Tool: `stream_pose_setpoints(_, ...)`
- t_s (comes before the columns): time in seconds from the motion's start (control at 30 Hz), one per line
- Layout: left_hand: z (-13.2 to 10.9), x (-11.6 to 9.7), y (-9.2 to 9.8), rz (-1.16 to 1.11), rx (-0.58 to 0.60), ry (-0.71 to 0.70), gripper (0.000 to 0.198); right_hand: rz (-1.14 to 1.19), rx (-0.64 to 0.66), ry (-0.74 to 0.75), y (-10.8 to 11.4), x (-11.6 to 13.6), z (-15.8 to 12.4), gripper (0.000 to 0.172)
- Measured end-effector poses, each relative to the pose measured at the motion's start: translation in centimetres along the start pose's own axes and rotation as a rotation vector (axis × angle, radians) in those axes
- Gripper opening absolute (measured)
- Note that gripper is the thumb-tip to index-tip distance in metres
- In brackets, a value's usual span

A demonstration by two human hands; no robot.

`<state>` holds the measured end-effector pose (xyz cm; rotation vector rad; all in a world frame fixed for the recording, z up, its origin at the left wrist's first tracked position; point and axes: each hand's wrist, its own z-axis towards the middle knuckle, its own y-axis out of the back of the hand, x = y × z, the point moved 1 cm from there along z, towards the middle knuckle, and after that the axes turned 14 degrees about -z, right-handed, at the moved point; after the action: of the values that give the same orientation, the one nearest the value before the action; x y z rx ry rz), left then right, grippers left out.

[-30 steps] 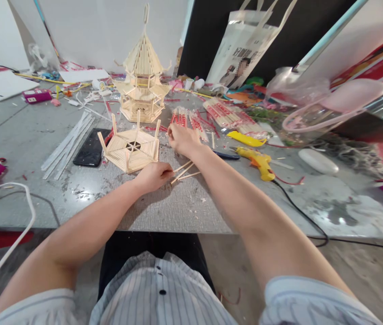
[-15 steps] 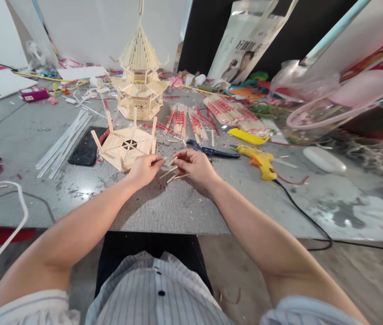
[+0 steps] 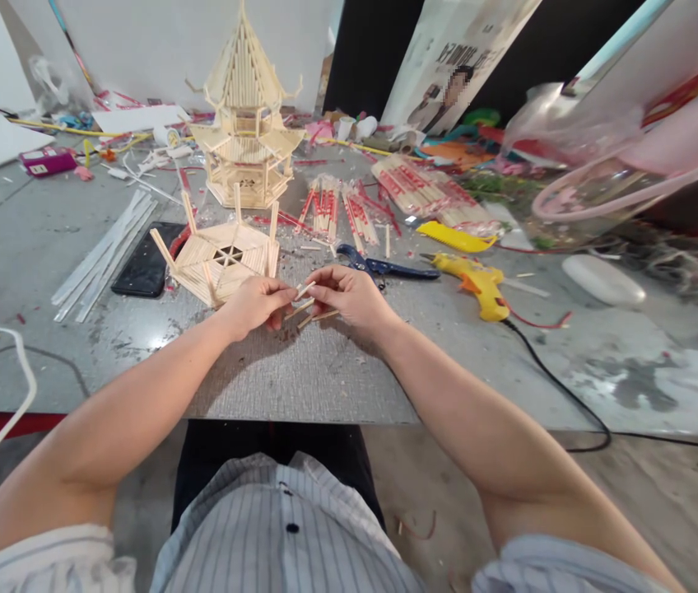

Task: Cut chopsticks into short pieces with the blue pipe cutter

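Just above the table, my left hand (image 3: pixel 258 305) is closed in a pinch at the near end of a short wooden stick (image 3: pixel 305 290). My right hand (image 3: pixel 352 301) pinches the same stick from the other side, its fingertips almost touching the left ones. Below the fingers, other short sticks (image 3: pixel 300 308) show, partly hidden by the right hand. A hexagonal stick platform (image 3: pixel 194 268) with several upright posts stands beside my left hand. Behind it rises a tiered pagoda model (image 3: pixel 243 74) made of wooden sticks.
Blue-handled cutters (image 3: pixel 402 270) lie past my right hand, with a yellow glue gun (image 3: pixel 481 288) and yellow cutter (image 3: pixel 457 237) further right. Bundled chopsticks (image 3: pixel 414 185) lie behind. Left are clear glue sticks (image 3: pixel 102 255) and a black phone (image 3: pixel 145 268).
The view has shifted slightly, moving the table items within it. My hands have come closer together, and the left fingertips now meet the short stick by the right ones.
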<state>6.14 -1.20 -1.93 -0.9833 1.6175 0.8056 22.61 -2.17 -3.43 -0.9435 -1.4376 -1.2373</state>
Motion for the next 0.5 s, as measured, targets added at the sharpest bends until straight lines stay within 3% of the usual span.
stream_pose_setpoints(0.5,0.13,0.45,0.33,-0.002,0.078,-0.037,0.018,-0.003,-0.014,-0.013,-0.02,0.01,-0.1,0.028)
